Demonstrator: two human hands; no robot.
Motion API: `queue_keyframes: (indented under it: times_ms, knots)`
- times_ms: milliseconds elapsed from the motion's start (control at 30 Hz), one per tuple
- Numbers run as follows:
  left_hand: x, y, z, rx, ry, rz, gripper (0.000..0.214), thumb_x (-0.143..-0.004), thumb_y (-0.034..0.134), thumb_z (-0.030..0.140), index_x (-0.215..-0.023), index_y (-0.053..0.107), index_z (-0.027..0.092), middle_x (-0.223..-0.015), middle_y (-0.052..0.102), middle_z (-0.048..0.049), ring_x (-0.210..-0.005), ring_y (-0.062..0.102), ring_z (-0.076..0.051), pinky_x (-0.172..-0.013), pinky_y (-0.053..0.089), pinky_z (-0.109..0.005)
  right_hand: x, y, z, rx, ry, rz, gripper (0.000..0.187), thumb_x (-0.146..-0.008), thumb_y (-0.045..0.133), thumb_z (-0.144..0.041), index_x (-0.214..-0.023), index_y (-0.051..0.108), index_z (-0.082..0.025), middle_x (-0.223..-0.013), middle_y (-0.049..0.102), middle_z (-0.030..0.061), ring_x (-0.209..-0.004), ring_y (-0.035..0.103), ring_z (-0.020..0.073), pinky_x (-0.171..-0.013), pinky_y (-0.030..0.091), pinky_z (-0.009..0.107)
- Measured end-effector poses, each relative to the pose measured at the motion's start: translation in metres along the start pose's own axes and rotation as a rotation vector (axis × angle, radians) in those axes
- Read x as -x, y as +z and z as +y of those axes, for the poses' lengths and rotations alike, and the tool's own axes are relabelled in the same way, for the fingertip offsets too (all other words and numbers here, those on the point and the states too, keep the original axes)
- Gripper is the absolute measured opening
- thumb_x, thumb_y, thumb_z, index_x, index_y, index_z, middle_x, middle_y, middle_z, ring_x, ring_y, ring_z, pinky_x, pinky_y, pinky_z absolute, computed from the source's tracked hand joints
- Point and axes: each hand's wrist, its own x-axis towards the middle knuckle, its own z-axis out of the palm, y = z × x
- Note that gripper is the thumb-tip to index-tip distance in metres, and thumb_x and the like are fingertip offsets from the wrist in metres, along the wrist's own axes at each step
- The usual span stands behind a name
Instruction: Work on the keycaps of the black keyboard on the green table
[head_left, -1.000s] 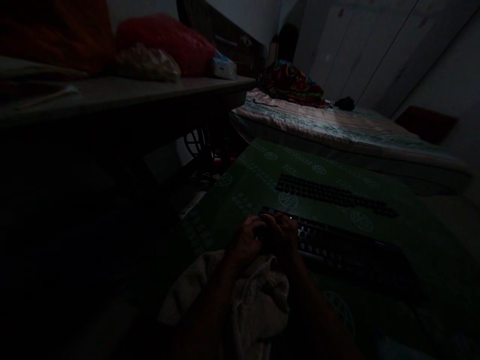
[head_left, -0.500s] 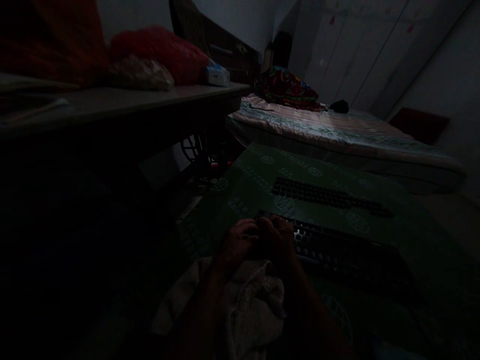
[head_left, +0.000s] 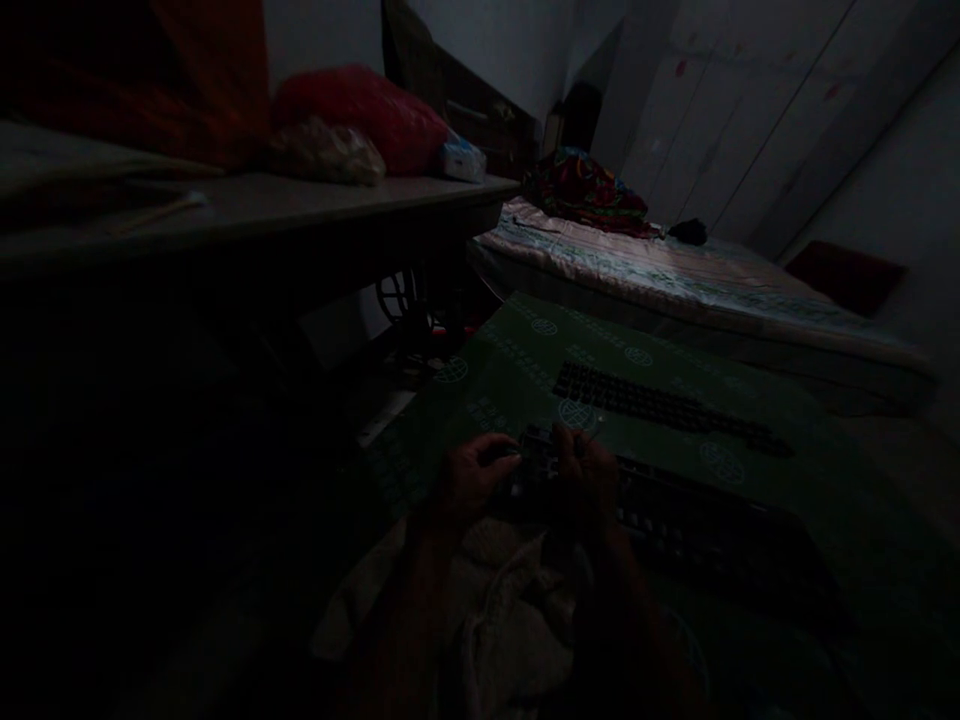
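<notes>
A dark keyboard (head_left: 720, 520) lies slantwise on a green printed board, with many keycaps off its upper part. At its left end, my left hand (head_left: 472, 475) has thumb and forefinger curved together against the edge, apparently holding it. My right hand (head_left: 589, 475) is over the keyboard's left part, fingers pinched and pointing down; whatever is between them is too dark to make out. Behind the keyboard, loose black keycaps (head_left: 645, 398) lie in rows. A pale cloth (head_left: 510, 620) is bunched below my forearms.
The green board (head_left: 517, 350) reaches toward a bed (head_left: 675, 265) bearing a patterned bundle (head_left: 585, 190). On the left, a table (head_left: 315, 210) holds a red plastic bag (head_left: 360, 110), a clear bag (head_left: 330, 150) and a small pack (head_left: 463, 158). The room is very dark.
My hands have drawn apart: the right has moved right along the keyboard, the left slightly left, uncovering the keyboard's left end. The whole view has shifted slightly.
</notes>
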Motion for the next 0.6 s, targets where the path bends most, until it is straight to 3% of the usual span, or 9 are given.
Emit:
queue_keyframes:
  times_ms: [100,167,267,600]
  knots:
    - [-0.001,-0.001,0.002,0.064,-0.025,0.029,0.028,-0.057,0.067,0.031,-0.079,0.067,0.014,-0.078,0.069,-0.0042,-0.078,0.063,-0.021,-0.072,0.049,-0.029,0.000,-0.005,-0.007,0.045,-0.158,-0.195,0.025,-0.080,0.044,-0.027,-0.092,0.063,-0.017,-0.075,0.065,0.0028,-0.066,0.057,0.0142,-0.058,0.040,0.022]
    - [-0.003,-0.002,0.003,0.097,-0.050,0.037,0.029,-0.055,0.068,0.031,-0.078,0.067,0.015,-0.076,0.069,-0.0038,-0.076,0.063,-0.021,-0.071,0.049,-0.030,0.000,-0.007,-0.012,0.035,-0.224,-0.305,0.031,-0.077,0.043,-0.018,-0.101,0.061,-0.018,-0.084,0.067,0.0037,-0.073,0.060,0.0149,-0.063,0.043,0.022]
    - [-0.004,-0.003,0.001,0.123,-0.051,0.036,0.030,-0.054,0.069,0.032,-0.079,0.068,0.016,-0.076,0.069,-0.0029,-0.078,0.063,-0.021,-0.073,0.050,-0.030,0.000,-0.008,-0.016,0.042,-0.273,-0.401,0.028,-0.077,0.042,-0.015,-0.092,0.065,-0.018,-0.080,0.068,0.0038,-0.070,0.061,0.0149,-0.062,0.043,0.022]
    - [-0.001,-0.001,-0.001,0.205,-0.084,-0.050,0.029,-0.057,0.069,0.029,-0.082,0.067,0.014,-0.082,0.070,-0.0044,-0.082,0.064,-0.021,-0.076,0.049,-0.030,-0.015,-0.012,-0.009,0.115,-0.329,-0.542,0.019,-0.075,0.050,-0.014,-0.081,0.067,-0.017,-0.071,0.067,0.0011,-0.060,0.059,0.0123,-0.052,0.038,0.018]
